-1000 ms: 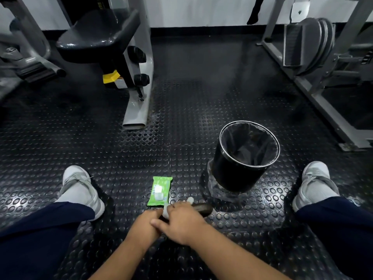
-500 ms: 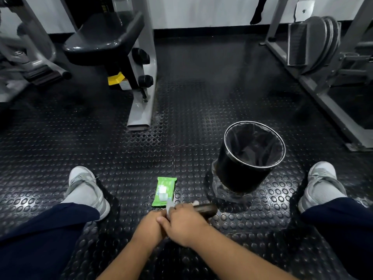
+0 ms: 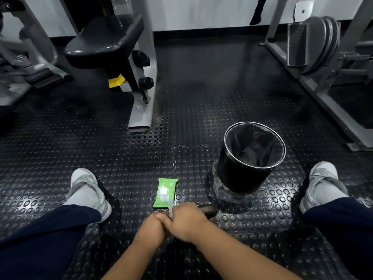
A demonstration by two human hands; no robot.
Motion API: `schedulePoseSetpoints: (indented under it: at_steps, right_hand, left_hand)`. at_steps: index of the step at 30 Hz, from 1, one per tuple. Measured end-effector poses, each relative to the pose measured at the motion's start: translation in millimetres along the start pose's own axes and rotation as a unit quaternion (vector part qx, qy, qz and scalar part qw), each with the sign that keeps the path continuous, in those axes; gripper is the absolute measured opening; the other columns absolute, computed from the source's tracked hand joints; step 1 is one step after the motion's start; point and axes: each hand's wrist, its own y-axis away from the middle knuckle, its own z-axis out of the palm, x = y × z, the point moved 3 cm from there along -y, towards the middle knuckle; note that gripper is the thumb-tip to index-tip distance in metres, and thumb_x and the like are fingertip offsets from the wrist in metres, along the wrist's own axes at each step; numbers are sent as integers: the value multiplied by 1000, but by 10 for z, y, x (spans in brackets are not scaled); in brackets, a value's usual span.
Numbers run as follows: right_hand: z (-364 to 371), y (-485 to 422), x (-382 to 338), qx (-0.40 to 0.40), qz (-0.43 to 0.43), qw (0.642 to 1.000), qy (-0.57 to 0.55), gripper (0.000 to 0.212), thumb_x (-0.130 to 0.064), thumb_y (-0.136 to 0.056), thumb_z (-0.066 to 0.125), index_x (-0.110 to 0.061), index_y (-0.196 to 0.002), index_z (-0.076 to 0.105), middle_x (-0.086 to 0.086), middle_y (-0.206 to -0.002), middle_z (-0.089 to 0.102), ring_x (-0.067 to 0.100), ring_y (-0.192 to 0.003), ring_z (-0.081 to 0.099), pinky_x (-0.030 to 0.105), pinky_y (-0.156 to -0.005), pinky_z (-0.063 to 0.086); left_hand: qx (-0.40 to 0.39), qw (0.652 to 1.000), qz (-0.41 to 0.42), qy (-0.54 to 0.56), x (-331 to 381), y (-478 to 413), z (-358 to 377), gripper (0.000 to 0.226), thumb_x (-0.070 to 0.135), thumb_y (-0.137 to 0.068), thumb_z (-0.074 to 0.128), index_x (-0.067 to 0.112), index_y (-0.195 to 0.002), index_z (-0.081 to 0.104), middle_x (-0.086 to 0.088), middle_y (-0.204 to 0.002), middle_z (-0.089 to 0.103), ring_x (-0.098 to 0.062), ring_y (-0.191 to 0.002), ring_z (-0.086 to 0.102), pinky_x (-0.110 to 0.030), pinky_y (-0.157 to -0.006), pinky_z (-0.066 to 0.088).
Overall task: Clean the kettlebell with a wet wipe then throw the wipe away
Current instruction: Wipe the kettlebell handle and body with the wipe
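Observation:
The kettlebell sits low between my legs, almost wholly hidden under my hands; only the dark end of its handle (image 3: 209, 210) shows to the right. My right hand (image 3: 185, 220) curls over the handle and holds a white wet wipe (image 3: 171, 208), whose tip pokes up between my hands. My left hand (image 3: 150, 229) grips the left side of the handle, touching the right hand. A green wet-wipe pack (image 3: 165, 191) lies on the floor just beyond my hands. A black bin (image 3: 238, 174) with a dark liner and metal rim stands open at the right front.
I sit on a black studded rubber floor (image 3: 125, 162) with my legs spread, a grey shoe (image 3: 86, 190) at the left and another shoe (image 3: 323, 184) at the right. A gym machine with a black seat (image 3: 105, 41) stands at the back left. A weight-plate rack (image 3: 314, 45) stands at the back right.
Both hands stay on the handle. My right hand has shifted slightly along it with the wipe, and less white shows by the fingers. The view has drifted a little.

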Motion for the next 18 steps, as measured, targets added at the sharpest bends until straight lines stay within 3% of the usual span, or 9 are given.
schedulePoseSetpoints:
  at_steps: [3, 7, 10, 13, 15, 18]
  right_hand:
    - [4, 8, 104, 7, -4, 999, -40, 94, -78, -100, 13, -6, -127, 66, 20, -134, 65, 35, -128, 55, 48, -115, 38]
    - [2, 83, 549, 4, 33, 996, -83, 89, -82, -97, 18, -11, -125, 65, 10, -128, 67, 26, -119, 59, 42, -102, 48]
    - [28, 124, 638, 11, 23, 998, -60, 61, -62, -106, 35, -12, -131, 60, 8, -128, 63, 26, -122, 56, 40, -104, 44]
    - [115, 99, 543, 61, 5, 995, -75, 25, -23, -105, 48, -15, -123, 63, 6, -125, 66, 27, -121, 57, 35, -101, 45]
    - [147, 125, 441, 87, -10, 991, -100, 35, -4, -96, 48, -17, -123, 66, 3, -127, 69, 26, -122, 61, 33, -101, 46]
    - [174, 341, 354, 183, 6, 952, -246, 40, -9, -103, 49, -22, -136, 69, -6, -133, 71, 9, -124, 63, 20, -107, 45]
  left_hand:
    - [6, 1000, 4, -24, 5, -24, 2, 15, 27, -90, 66, 30, -101, 75, 7, -92, 78, -11, -82, 73, -33, -79, 60]
    - [24, 997, 30, -61, 48, -32, 5, 34, 43, -91, 73, 34, -124, 69, 6, -106, 77, -13, -92, 73, -30, -85, 58]
    - [32, 998, 28, -54, 26, -38, 25, 39, 45, -90, 74, 33, -127, 68, 7, -104, 77, -10, -88, 71, -27, -84, 58]
    - [30, 998, 26, -52, 14, -52, 33, 32, 45, -90, 74, 31, -118, 70, 7, -98, 76, -9, -82, 70, -26, -79, 58]
    - [22, 997, 23, -65, 21, -56, 25, 25, 45, -90, 74, 27, -107, 71, 6, -95, 75, -12, -83, 71, -26, -76, 55]
    - [13, 998, 26, -64, 23, -103, 17, 23, 37, -88, 76, 27, -109, 73, 4, -102, 77, -16, -91, 73, -28, -79, 55]
